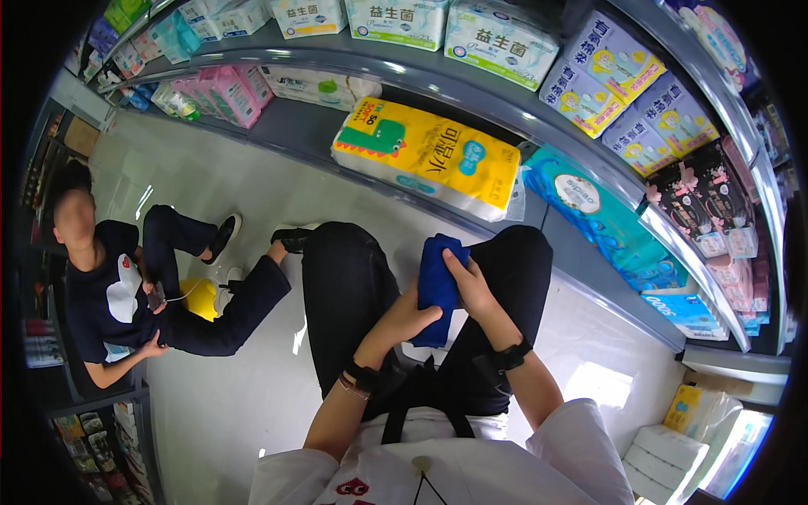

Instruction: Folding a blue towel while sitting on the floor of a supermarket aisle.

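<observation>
A folded dark blue cloth (435,278) is held upright above my knees, between both hands. My left hand (407,319) grips its lower left side, with the thumb lying across the front. My right hand (472,287) holds the right edge, its thumb pressed near the top. The fingers behind the cloth are hidden. Just beyond my knees, a yellow pack of tissue paper (435,158) with a green dinosaur print lies on the bottom shelf.
Shelves (284,136) of packaged paper goods curve around the front and right. A teal pack (593,208) lies right of the yellow one. On my left a person (107,278) sits holding a phone (155,297) with a cable. White packs (666,464) stand at the lower right.
</observation>
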A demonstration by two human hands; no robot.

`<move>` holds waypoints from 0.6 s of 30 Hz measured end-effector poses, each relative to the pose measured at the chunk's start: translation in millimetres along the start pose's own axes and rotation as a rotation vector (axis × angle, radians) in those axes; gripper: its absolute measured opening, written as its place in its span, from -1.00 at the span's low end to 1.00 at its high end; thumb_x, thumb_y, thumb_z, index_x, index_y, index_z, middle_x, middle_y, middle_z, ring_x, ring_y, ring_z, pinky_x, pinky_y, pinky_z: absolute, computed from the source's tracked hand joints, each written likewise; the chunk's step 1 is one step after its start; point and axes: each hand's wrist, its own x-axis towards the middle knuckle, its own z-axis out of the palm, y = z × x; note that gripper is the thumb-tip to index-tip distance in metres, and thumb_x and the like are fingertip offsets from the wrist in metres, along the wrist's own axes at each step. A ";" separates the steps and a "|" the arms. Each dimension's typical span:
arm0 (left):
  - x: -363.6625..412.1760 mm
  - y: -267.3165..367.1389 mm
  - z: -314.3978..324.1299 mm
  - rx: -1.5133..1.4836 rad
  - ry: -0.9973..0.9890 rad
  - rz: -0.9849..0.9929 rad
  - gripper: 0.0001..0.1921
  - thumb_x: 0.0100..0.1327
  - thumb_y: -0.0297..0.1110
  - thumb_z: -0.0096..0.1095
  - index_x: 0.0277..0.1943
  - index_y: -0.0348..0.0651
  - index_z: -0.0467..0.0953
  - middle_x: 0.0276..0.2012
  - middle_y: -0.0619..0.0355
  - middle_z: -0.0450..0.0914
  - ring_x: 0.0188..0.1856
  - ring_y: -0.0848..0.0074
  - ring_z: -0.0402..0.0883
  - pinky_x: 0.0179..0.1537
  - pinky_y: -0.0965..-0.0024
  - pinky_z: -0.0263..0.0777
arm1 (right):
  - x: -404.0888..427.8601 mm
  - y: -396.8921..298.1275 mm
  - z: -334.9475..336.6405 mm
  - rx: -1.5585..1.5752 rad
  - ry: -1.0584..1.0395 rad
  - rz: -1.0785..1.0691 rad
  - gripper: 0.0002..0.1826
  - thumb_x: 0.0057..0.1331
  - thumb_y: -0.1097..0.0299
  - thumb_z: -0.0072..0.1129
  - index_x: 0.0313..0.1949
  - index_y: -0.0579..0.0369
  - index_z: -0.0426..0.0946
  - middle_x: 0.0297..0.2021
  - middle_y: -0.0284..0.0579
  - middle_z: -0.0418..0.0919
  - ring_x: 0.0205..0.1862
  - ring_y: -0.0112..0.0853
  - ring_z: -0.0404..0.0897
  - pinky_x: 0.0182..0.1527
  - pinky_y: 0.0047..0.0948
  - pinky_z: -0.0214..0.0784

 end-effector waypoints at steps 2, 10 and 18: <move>-2.7 2.2 -0.8 0.001 -0.005 -0.023 -0.32 0.14 -0.38 0.18 0.29 -0.41 0.11 0.04 -0.04 0.44 0.07 0.40 0.46 0.12 0.37 0.37 | 2.6 2.8 -1.4 -0.029 0.026 -0.025 -0.26 0.31 -0.16 0.15 0.15 0.32 0.34 -0.16 -0.11 0.56 -0.19 -0.42 0.58 -0.09 -0.43 0.48; 0.6 7.8 3.0 -0.055 0.326 0.033 -0.32 0.17 -0.18 0.42 0.20 -0.37 0.21 -0.09 -0.02 0.47 -0.08 0.44 0.51 -0.07 0.43 0.45 | 6.2 -6.7 -9.8 0.488 0.133 0.067 -0.39 0.34 -0.16 0.08 0.08 0.14 0.40 -0.10 -0.08 0.57 -0.08 -0.28 0.58 0.04 -0.23 0.42; -1.2 8.2 -5.5 -0.265 0.681 0.280 -0.44 0.26 -0.35 0.30 0.26 -0.21 0.23 0.05 0.05 0.38 0.06 0.46 0.43 0.11 0.41 0.36 | 6.1 -8.9 -9.6 0.406 -0.045 0.068 -0.49 0.28 -0.05 0.11 0.07 0.03 0.42 -0.07 -0.22 0.57 -0.10 -0.37 0.53 -0.02 -0.36 0.26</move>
